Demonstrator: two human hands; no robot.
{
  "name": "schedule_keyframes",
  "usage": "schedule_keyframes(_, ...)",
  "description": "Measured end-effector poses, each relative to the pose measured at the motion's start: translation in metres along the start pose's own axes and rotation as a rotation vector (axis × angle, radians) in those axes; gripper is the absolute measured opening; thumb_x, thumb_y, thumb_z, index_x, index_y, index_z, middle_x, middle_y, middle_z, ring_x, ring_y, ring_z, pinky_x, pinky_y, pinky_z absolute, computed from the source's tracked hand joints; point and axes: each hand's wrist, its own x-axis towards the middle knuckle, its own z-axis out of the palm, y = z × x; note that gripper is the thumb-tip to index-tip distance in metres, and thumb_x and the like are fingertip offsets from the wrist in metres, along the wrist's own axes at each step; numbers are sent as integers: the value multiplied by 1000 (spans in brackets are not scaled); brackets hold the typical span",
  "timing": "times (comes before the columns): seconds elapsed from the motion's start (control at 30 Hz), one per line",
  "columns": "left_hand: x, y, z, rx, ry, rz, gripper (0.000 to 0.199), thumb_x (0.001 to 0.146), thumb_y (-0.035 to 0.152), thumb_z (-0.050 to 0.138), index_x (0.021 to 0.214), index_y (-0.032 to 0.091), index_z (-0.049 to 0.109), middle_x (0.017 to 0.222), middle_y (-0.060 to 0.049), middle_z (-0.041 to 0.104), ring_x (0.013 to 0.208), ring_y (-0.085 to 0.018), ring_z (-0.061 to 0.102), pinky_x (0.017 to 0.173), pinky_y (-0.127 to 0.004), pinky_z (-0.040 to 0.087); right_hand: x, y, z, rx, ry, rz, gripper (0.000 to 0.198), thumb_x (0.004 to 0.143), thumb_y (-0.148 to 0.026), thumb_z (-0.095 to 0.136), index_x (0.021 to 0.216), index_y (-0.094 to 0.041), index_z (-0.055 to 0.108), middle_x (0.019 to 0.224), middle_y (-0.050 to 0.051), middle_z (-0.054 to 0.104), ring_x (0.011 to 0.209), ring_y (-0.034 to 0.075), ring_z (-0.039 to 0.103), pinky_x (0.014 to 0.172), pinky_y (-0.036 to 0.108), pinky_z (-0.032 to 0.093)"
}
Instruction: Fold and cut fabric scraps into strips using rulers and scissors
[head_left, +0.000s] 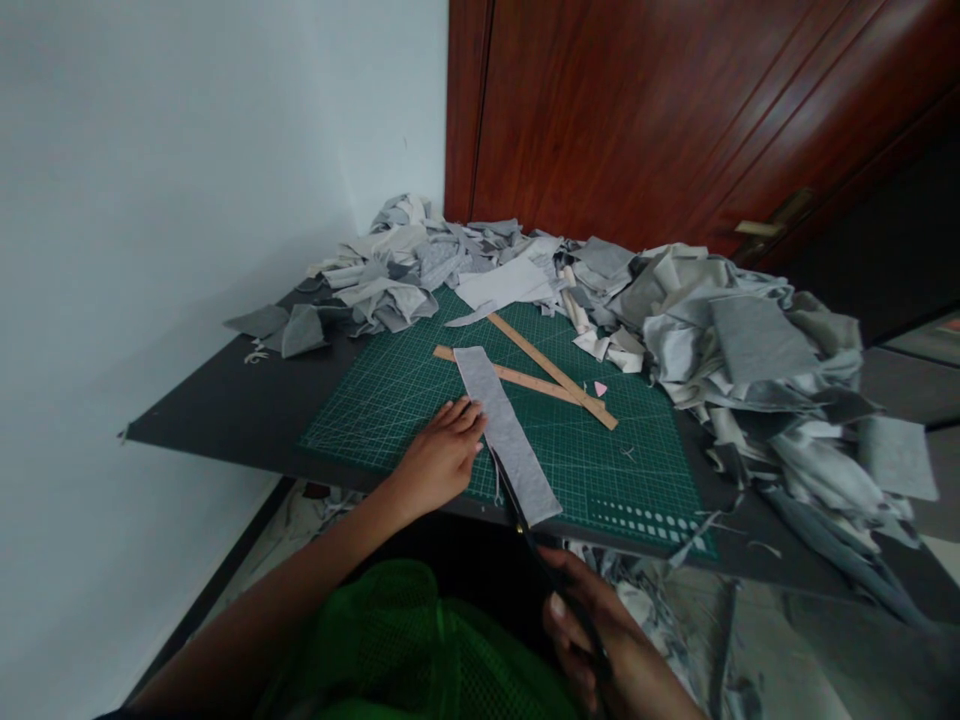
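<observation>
A long grey fabric strip [504, 430] lies lengthwise on the green cutting mat [390, 400]. My left hand [442, 455] rests flat on the mat, its fingertips touching the strip's left edge. My right hand [600, 645], below the table's front edge, grips the handles of black scissors [525, 525]. The blades point up along the strip's near left edge. Two wooden rulers [551, 378] lie crossed beyond the strip, which overlaps one of them.
Heaps of grey and cream fabric scraps [757, 370] cover the table's right side and the back [405, 265]. The dark tabletop [247, 400] meets a white wall on the left. A wooden door [675, 110] stands behind. More scraps lie on the floor.
</observation>
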Motion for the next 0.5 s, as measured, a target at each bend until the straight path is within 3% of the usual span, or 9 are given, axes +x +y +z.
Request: schedule_keyframes(0.5, 2, 1, -1, 24, -14, 4, 43, 99, 13, 46, 140, 14, 57, 154, -15, 53, 149, -31, 42, 125, -53, 32, 2, 6, -3, -58, -27, -43, 77, 82, -64, 78, 140, -23, 48, 59, -13, 45, 38, 2, 32, 34, 13, 32)
